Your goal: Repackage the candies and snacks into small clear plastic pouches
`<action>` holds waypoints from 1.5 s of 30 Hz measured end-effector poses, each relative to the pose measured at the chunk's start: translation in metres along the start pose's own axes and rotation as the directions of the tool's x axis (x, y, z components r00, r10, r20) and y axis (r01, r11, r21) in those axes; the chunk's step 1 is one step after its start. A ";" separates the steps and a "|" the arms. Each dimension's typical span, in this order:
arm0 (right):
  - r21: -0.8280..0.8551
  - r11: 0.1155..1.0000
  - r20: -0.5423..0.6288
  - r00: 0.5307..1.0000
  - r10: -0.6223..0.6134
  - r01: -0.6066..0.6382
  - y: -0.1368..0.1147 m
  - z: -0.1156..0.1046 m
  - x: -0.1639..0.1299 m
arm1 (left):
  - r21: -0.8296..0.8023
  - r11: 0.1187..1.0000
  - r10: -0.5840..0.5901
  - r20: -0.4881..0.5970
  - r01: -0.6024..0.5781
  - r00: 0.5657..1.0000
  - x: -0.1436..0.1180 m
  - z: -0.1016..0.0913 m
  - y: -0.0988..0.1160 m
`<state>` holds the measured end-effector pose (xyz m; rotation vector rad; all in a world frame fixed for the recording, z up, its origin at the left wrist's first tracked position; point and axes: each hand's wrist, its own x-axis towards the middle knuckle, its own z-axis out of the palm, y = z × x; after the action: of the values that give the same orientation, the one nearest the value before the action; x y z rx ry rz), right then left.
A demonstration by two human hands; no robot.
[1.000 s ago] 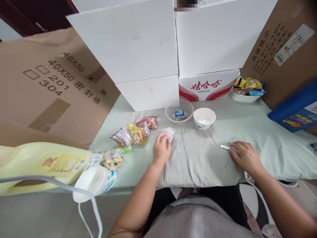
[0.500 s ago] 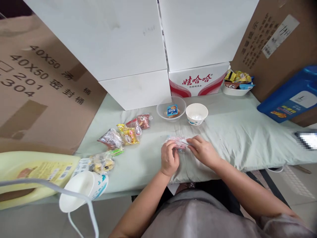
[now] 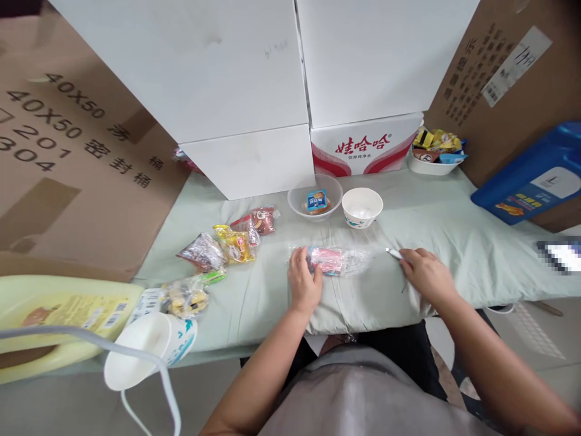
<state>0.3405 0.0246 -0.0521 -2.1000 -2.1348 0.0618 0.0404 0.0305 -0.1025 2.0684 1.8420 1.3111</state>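
My left hand (image 3: 303, 283) presses down on the left end of a clear snack packet (image 3: 333, 260) with pink and blue print, lying flat on the pale green cloth (image 3: 454, 242). My right hand (image 3: 424, 275) rests on the cloth to the right, fingers closed around a small silvery tool (image 3: 393, 253) whose tip sticks out towards the packet. Beyond the packet stand a clear bowl (image 3: 315, 204) holding a blue-wrapped snack and a white paper bowl (image 3: 362, 208).
Several wrapped snacks (image 3: 227, 245) lie in a row at the left. A white paper cup (image 3: 149, 348) and a yellow jug (image 3: 59, 315) sit at the near left. White boxes (image 3: 254, 91), cardboard (image 3: 68, 151), a snack-filled white dish (image 3: 433, 154) and a blue jug (image 3: 535, 178) ring the back.
My right hand left the packet, moved right and now grips the silvery tool. The packet lies stretched flat under my left hand.
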 end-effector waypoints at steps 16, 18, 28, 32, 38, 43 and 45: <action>0.412 0.641 -0.202 0.750 -0.629 0.648 -0.088 -0.005 0.007 | 0.091 0.972 0.186 0.262 -0.216 0.947 0.000 -0.064 0.018; 0.367 0.687 -0.174 0.772 -0.612 0.627 -0.096 -0.002 0.015 | 0.211 0.956 0.119 0.365 -0.206 0.924 -0.005 -0.064 0.014; 0.402 0.804 0.178 0.825 -0.537 0.437 -0.087 -0.018 -0.006 | -0.082 0.972 0.227 0.591 -0.222 0.774 -0.004 -0.094 0.033; 0.395 0.746 0.085 0.788 -0.610 0.536 -0.092 -0.026 -0.003 | -0.083 0.964 0.266 0.386 -0.254 0.883 0.021 -0.079 0.037; 0.326 0.751 0.006 0.793 -0.609 0.575 -0.100 0.004 0.012 | 0.104 0.962 0.173 0.482 -0.253 0.859 0.052 -0.032 0.010; 0.365 0.736 -0.151 0.817 -0.557 0.570 -0.093 0.038 0.009 | 0.106 0.966 0.103 0.676 -0.234 0.730 0.058 -0.027 0.006; 0.391 0.728 -0.207 0.825 -0.526 0.563 -0.091 0.044 0.010 | 0.125 0.964 0.084 0.692 -0.233 0.717 0.055 -0.032 0.011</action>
<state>0.2448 0.0355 -0.0831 -1.1525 -2.3237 0.3465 0.0241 0.0586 -0.0469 2.3945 1.5074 0.2547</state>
